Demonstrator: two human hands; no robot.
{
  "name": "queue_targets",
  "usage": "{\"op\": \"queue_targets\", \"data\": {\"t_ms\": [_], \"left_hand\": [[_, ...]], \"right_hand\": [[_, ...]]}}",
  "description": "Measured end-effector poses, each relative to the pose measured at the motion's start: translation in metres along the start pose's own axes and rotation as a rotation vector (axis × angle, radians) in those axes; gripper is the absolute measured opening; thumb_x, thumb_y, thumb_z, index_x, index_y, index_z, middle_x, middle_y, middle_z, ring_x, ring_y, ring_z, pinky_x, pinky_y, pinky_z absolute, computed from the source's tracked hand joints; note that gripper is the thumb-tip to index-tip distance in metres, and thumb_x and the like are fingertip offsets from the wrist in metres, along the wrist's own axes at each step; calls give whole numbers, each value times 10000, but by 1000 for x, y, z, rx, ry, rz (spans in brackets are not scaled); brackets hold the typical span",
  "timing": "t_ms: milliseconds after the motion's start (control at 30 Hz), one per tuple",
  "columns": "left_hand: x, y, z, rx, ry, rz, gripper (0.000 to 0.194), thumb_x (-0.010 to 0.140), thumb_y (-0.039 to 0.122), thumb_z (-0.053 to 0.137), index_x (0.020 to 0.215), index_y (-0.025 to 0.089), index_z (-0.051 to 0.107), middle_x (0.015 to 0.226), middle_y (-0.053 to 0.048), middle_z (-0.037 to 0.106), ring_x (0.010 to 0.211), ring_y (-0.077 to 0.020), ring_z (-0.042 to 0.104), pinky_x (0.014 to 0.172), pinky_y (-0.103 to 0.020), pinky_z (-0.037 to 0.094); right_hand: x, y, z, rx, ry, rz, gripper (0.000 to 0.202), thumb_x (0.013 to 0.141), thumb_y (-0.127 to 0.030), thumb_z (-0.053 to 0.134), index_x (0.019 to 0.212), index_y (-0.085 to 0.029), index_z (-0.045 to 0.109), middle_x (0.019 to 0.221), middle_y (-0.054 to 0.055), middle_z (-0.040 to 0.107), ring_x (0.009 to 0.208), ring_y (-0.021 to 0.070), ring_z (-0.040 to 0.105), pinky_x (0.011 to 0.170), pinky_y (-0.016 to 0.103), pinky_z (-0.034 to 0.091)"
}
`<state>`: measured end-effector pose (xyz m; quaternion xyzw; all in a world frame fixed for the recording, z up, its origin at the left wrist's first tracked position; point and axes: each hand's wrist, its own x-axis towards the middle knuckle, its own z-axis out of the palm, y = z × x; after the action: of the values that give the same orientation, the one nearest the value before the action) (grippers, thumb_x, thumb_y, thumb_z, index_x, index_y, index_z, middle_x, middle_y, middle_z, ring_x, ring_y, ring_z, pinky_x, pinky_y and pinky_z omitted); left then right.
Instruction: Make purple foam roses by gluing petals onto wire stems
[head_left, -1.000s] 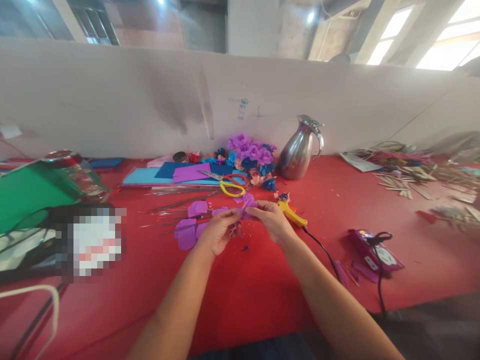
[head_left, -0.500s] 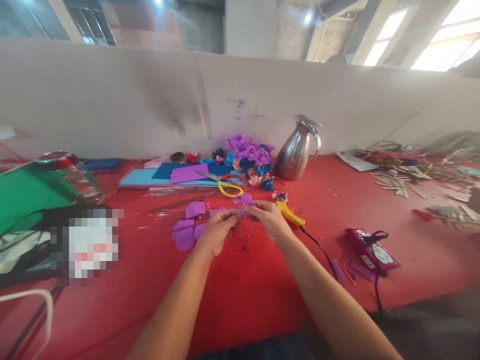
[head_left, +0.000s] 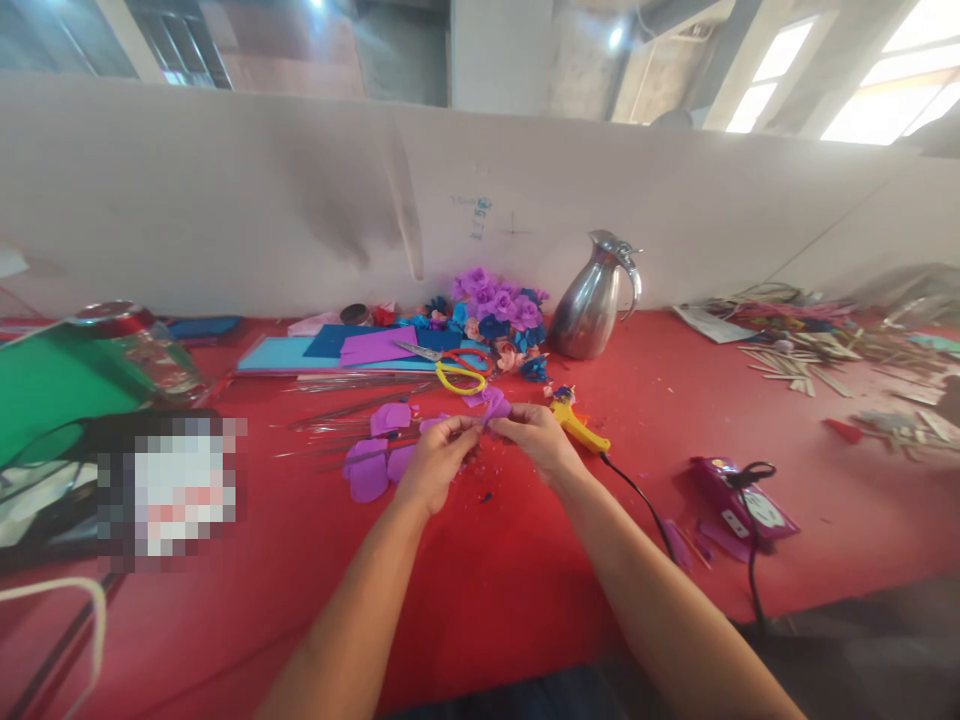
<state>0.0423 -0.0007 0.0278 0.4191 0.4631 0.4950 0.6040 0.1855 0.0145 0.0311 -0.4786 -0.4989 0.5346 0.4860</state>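
Observation:
Between my fingertips is a small purple paper flower (head_left: 495,406), its petals curled at the top. My right hand (head_left: 534,436) pinches it from the right. My left hand (head_left: 442,455) is closed at its lower left side, fingertips meeting the right hand's. Loose purple paper petals (head_left: 368,472) lie just left of my left hand. Scissors (head_left: 459,374) with red and yellow handles rest beyond my hands. A yellow glue gun (head_left: 579,425) lies to the right of my right hand, its cord running toward me.
Finished paper flowers (head_left: 499,305) are heaped by the wall beside a steel jug (head_left: 592,300). Coloured paper sheets (head_left: 322,345) lie behind the scissors. A purple power strip (head_left: 746,497) sits at right, with sticks (head_left: 795,365) beyond it. A glass jar (head_left: 146,350) stands at left.
My right fingers have shifted slightly on the purple flower, and more of its curled top now shows. Both hands stay in nearly the same place.

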Motion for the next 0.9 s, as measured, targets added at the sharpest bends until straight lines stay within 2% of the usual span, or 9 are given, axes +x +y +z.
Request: {"op": "queue_targets", "data": {"t_ms": [167, 400, 700, 900], "left_hand": [[1, -3, -1, 74, -5, 24, 376, 593, 420, 776, 821, 132, 695, 625, 10, 584, 534, -75, 484, 507, -191, 352], [1, -4, 0, 95, 75, 34, 375, 576, 421, 782, 796, 137, 676, 590, 16, 586, 510, -77, 499, 499, -192, 365], [0, -3, 3, -38, 101, -1, 342, 498, 359, 830, 696, 135, 664, 601, 12, 606, 503, -65, 511, 510, -191, 390], [-1, -3, 4, -46, 118, -21, 342, 458, 341, 849, 629, 135, 637, 529, 19, 575, 475, -63, 480, 454, -181, 325]], "right_hand": [[0, -3, 1, -41, 5, 14, 145, 612, -306, 623, 583, -165, 632, 561, -14, 607, 562, 106, 504, 577, 246, 361], [-3, -8, 2, -56, 10, 68, 234, 665, -330, 540, 552, -161, 654, 526, 8, 605, 558, 119, 553, 583, 245, 390], [-3, -8, 2, -39, 42, 101, 210, 668, -308, 572, 551, -156, 656, 531, 13, 618, 527, 112, 577, 553, 231, 391], [-3, -7, 2, -27, 13, 86, 201, 662, -316, 583, 556, -159, 653, 536, 9, 619, 544, 118, 575, 574, 245, 393]]}}
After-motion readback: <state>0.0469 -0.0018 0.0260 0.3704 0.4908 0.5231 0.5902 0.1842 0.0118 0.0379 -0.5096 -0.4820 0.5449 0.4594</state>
